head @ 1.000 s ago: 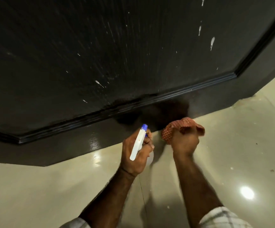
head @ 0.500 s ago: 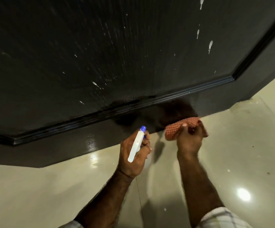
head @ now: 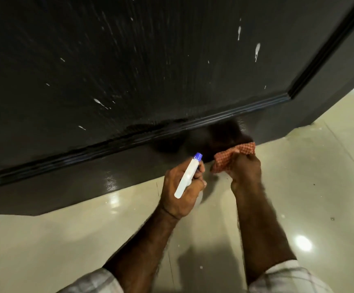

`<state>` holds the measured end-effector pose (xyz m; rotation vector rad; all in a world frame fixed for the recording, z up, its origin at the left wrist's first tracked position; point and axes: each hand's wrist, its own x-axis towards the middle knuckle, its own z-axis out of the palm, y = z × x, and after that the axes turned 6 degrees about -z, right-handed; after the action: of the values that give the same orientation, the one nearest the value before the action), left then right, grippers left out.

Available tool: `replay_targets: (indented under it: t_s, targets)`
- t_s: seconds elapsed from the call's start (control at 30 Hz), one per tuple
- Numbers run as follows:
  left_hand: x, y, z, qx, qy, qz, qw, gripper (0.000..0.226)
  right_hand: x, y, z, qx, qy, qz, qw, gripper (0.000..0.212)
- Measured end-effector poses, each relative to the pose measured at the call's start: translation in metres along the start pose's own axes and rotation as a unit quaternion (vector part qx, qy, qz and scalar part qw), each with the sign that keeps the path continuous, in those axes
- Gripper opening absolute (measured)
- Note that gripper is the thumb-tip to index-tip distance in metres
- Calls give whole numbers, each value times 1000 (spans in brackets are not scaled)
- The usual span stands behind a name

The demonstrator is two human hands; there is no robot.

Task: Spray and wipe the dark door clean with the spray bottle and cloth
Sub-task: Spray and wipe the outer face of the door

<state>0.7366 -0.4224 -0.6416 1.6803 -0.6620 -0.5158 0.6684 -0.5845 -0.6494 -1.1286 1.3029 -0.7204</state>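
Bottom rail of the dark door (head: pixel 129 60), near the floor (head: pixel 298 187). The cloth (head: pixel 235 154), red-checked and bunched, is gripped in the closed right hand (head: pixel 246 172) and pressed against the rail's lowest strip, just beside the floor line. The spray bottle (head: pixel 187 176), white with a blue cap, is held in the curled left hand (head: pixel 182 191), nozzle toward the door, just left of the cloth and apart from the surface.

Step in hand, as judged: wiping the wetted patch on the rail. A darker, glossy area is seen above the cloth and along the moulding (head: pixel 172 127). To do it well, the cloth should be kept flat on the rail and drawn along its length, with the moulding groove followed afterwards, where liquid appears to have pooled. The pale splashes (head: pixel 257 49) higher on the panel are not yet reached and would need spray before wiping.

Count: one door, one cloth, one bottle, two hands. Larger pale splashes: roughly five; smaller specks too many and too fine to be counted.
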Motion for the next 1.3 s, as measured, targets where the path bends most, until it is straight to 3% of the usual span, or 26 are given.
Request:
replay_targets:
  t_s: [0.07,0.13,0.2,0.27,0.33,0.4,0.47,0.5,0.53,0.6,0.67,0.73,0.8,0.87,0.93,0.97,1.03,1.1,1.17,1.2,1.23,1.3]
  targets:
    - [4,2,4,-10,-5,5,1000,14,-6,-31,0,54,28,-13,998,42]
    - [5,6,6,-13,-7,4,1000,16,-26,-71,-2,58,60,-151,985,37]
    - [7,8,10,-5,-13,-7,1000,15,-43,-101,-5,33,77,-348,934,29]
    - [10,10,13,0,-23,-2,1000,15,-39,-87,-4,-11,109,-444,889,30]
    - [12,11,16,-3,-30,10,999,15,-20,-44,0,-28,121,-330,936,40]
    - [13,13,18,-20,-27,-7,999,19,-3,-9,-4,-30,67,-134,988,44]
    - [13,13,19,-22,-24,-7,999,21,15,-6,-12,7,19,-7,1000,47]
    - [13,12,19,-15,-27,4,1000,20,17,-17,-12,25,24,11,999,50]
    - [14,10,19,-7,-29,16,999,18,13,-33,-12,42,43,-6,998,52]
    - [18,8,21,0,-31,33,999,15,0,-66,-15,58,74,-134,986,48]
    - [20,7,26,3,-35,35,999,12,-10,-84,-21,64,100,-313,942,40]
    - [22,9,34,11,-43,39,998,12,0,-68,-19,8,150,-409,900,32]
    - [24,12,44,13,-51,41,998,14,13,-33,-15,-75,155,-374,911,41]
    - [26,16,52,10,-61,42,997,9,25,-10,-19,-77,84,-203,973,50]
    - [28,19,59,13,-60,42,997,8,41,-11,-30,-30,-21,-54,998,43]
    - [28,19,64,12,-55,46,997,9,49,-21,-37,2,-37,-44,998,41]
    - [28,18,67,14,-56,49,997,10,48,-55,-42,63,38,-112,991,43]
    - [29,19,73,6,-58,25,998,15,31,-93,-48,94,88,-286,950,43]
    - [29,21,78,10,-58,23,998,22,19,-100,-49,68,79,-438,893,38]
    - [30,23,82,14,-64,31,997,18,24,-87,-48,44,79,-450,889,37]
    - [30,22,83,18,-67,41,997,13,32,-63,-46,17,66,-409,910,39]
    - [31,21,85,1,-69,36,997,13,50,-19,-48,2,38,-197,980,44]
